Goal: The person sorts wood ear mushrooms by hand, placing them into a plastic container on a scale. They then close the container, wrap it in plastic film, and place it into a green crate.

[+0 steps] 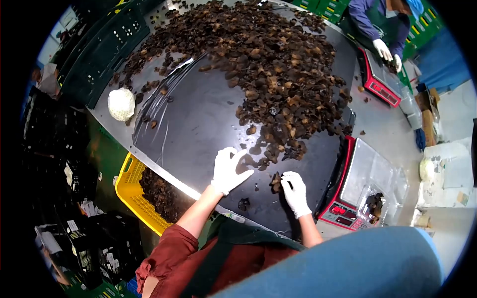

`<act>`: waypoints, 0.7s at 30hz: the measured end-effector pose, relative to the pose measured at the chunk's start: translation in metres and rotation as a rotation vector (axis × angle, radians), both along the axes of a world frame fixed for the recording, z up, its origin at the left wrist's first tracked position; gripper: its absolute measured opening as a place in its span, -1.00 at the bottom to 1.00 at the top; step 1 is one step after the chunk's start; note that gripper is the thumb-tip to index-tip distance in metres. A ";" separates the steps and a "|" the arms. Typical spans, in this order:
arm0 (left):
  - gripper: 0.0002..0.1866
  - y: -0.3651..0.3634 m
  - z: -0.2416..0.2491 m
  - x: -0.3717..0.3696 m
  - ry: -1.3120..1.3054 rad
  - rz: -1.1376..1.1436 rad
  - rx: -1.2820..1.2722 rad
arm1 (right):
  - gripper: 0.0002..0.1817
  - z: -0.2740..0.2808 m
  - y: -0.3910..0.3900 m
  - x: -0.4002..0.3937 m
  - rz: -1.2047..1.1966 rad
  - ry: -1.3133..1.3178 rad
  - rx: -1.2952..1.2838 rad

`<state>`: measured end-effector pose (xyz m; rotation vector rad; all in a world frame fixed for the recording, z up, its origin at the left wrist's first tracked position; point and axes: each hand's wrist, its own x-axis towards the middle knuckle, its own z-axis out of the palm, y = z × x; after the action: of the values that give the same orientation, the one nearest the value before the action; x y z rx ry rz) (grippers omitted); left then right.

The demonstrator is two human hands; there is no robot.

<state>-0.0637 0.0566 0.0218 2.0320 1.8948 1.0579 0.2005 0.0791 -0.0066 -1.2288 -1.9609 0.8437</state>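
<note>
Right hand [294, 192] pinching mushroom piece [276, 182] | left hand [228, 170] flat, empty

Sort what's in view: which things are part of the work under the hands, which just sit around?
In hand:
left hand, flat on black plastic sheet
right hand, pinching dark dried mushroom piece
heap of dark dried mushrooms
red scale

Lying about:
white bundle
yellow plastic crate
co-worker's red scale

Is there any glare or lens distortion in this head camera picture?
Head view: strong fisheye bending with black corners; glare streaks on the black plastic sheet; the white-gloved left hand and right hand look sharp; a blurred blue shape covers the lower edge.
</note>
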 end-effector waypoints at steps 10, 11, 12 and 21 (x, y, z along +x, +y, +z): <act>-0.58 0.068 -0.012 0.015 0.178 -0.112 -0.210 | -0.77 0.031 0.030 -0.006 -0.104 1.544 -1.229; -0.60 0.071 -0.016 0.015 0.153 -0.101 -0.269 | -0.80 0.033 0.033 -0.009 -0.176 1.579 -1.283; -0.63 0.073 -0.013 0.015 0.129 -0.088 -0.328 | -0.82 0.028 0.037 -0.014 -0.190 1.570 -1.282; -0.78 0.053 -0.003 -0.050 -1.725 0.148 -0.385 | -0.55 0.017 0.050 -0.058 -0.110 -0.140 -0.091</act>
<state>-0.1133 0.1098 0.0186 0.2475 1.0138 1.4604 0.1421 0.1287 0.0106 -1.4700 -1.9618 0.8176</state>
